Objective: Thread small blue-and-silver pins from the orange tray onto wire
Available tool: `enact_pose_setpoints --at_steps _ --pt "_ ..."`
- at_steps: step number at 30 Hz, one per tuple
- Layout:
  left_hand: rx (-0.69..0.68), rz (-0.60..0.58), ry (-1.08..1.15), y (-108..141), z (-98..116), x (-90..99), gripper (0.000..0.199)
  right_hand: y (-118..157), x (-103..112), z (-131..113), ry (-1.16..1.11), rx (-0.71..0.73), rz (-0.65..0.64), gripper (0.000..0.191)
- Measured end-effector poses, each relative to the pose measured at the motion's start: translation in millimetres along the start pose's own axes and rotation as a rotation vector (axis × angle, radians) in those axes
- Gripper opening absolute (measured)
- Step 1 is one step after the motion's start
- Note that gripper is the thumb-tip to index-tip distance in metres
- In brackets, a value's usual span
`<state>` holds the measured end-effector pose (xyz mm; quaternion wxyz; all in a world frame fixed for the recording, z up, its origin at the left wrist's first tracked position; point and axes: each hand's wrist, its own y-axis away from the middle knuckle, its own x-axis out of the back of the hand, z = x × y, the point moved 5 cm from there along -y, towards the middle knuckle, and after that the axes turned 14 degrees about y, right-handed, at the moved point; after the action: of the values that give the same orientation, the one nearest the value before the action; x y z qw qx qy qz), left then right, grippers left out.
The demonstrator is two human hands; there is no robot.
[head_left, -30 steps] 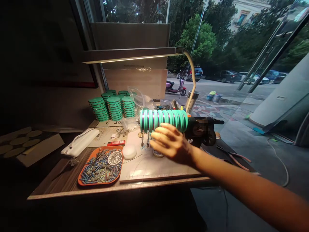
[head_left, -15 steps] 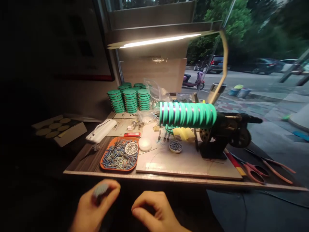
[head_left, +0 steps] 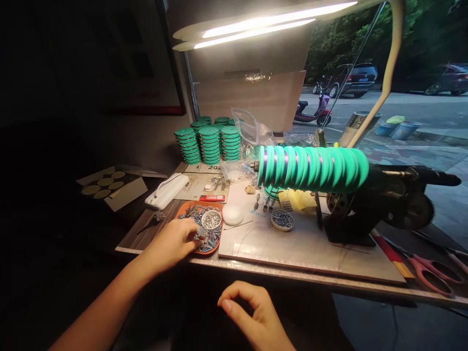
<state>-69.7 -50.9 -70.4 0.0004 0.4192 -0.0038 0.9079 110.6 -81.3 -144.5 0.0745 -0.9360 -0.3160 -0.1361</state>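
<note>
My left hand (head_left: 179, 241) reaches into an orange tray (head_left: 178, 213) full of small blue and grey rod-shaped pieces. Its fingers are curled, and a small grey piece (head_left: 200, 232) shows between finger and thumb; its exact kind is unclear. In the same tray sits a round dish (head_left: 211, 220) of tiny silvery bits. Below the table's front edge, my right hand (head_left: 252, 312) is closed in a pinch, thumb tip against forefinger. Whatever that pinch holds, if anything, is too small to make out.
A black winding machine (head_left: 354, 214) carries a row of green foam spools (head_left: 310, 168) above a board (head_left: 256, 243). Stacked green spools (head_left: 209, 146) stand behind. Around are a white round box (head_left: 233, 213), a dish of dark beads (head_left: 282, 220), scissors (head_left: 431, 275) and a lamp (head_left: 263, 22).
My left hand has moved up and forward from below the table edge into the orange tray. My right hand stays low, still pinched. The view has shifted closer and tilted down.
</note>
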Motion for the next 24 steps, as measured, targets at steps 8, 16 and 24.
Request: enact_pose_setpoints --at_steps 8,16,24 --pt "0.021 -0.090 -0.131 -2.1 -2.8 3.6 0.017 0.5 -2.6 5.7 0.035 -0.086 -0.150 0.036" --pt "-0.043 -0.206 -0.184 -6.3 17.9 -10.7 0.015 -0.5 -1.2 3.0 0.020 -0.093 -0.134 0.037" --pt "-0.031 -0.077 -0.153 -5.2 14.9 -7.4 0.018 -1.2 0.8 2.1 0.021 -0.059 -0.091 0.036"
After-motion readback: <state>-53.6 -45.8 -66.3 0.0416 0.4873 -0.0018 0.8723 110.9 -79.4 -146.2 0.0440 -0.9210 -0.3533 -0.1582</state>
